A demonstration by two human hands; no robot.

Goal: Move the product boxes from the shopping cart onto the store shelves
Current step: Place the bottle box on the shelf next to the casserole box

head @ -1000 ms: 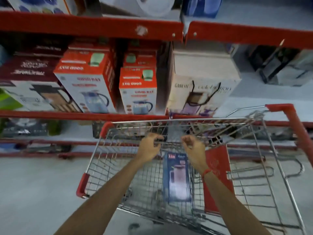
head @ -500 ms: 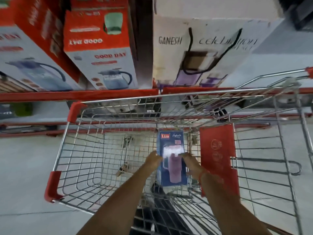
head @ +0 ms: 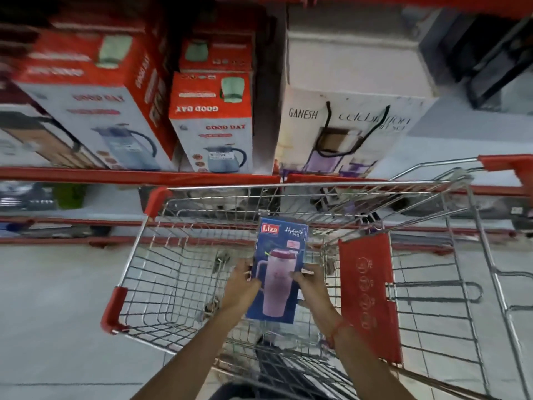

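Blue box [head: 277,269] gripped at both side edges above cart [head: 150,249].

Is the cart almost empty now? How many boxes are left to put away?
Nearly. Done: boxes like the Good Day box and the Ganesh box already stand on the shelf. In hand: the left hand and right hand grip the blue Liza box over the shopping cart. Left: shelving this one. No other box shows in the basket.
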